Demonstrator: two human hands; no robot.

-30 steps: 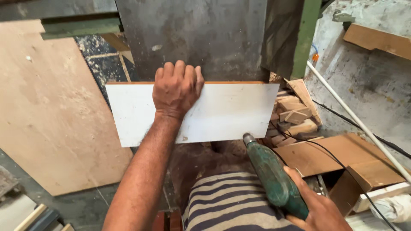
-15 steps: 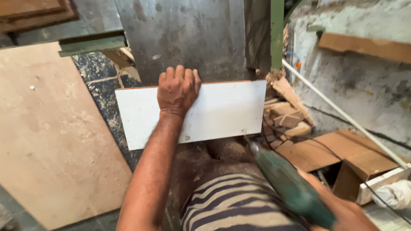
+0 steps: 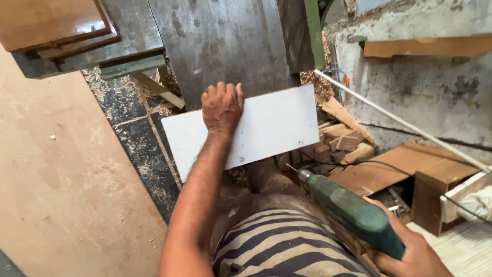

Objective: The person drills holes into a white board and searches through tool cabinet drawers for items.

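The white board (image 3: 266,128), a flat rectangular panel, lies tilted across the person's knee and the debris below, and the left hand (image 3: 221,106) is spread flat on its upper left part, fingers hooked over the far edge, pressing it down rather than gripping it (a hold that looks meant to keep the panel from sliding or spinning). The right hand (image 3: 410,254) is wrapped tight round the handle of a green power drill (image 3: 348,210), whose bit (image 3: 292,167) points up toward the board's lower edge without touching it; the drill's cable trails off to the right. Under the forearm are the person's striped shorts (image 3: 277,246) and a dusty knee. Just right of the board sits a heap of small wood offcuts (image 3: 343,138), with brown board pieces (image 3: 389,169) beyond it. Behind the board stands a grey metal sheet (image 3: 225,46). To the left lie dark floor tiles (image 3: 133,138) strewn with sawdust and a large plywood sheet (image 3: 61,184). A thin white pipe (image 3: 400,123) slants along the rough wall on the right.
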